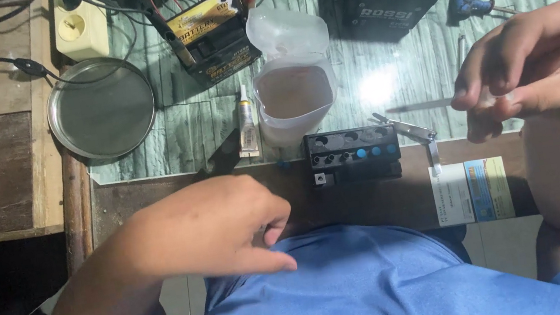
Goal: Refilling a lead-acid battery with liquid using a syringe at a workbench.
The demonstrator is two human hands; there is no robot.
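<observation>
Syringe (429, 105) sits pinched in your right hand (535, 68), just beyond the small black battery (353, 155). Steady it level; your left hand (216, 227) rests loosely curled, empty, near your shirt.

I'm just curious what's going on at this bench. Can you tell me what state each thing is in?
Plastic container: lid open, brownish liquid inside.
Small black battery: top cell holes uncovered, some showing blue.
Round metal tray: lying flat.
Small tube: lying down, capped.
Left hand: loosely curled against the blue shirt.
Right hand: raised, pinching a thin clear tool.
</observation>
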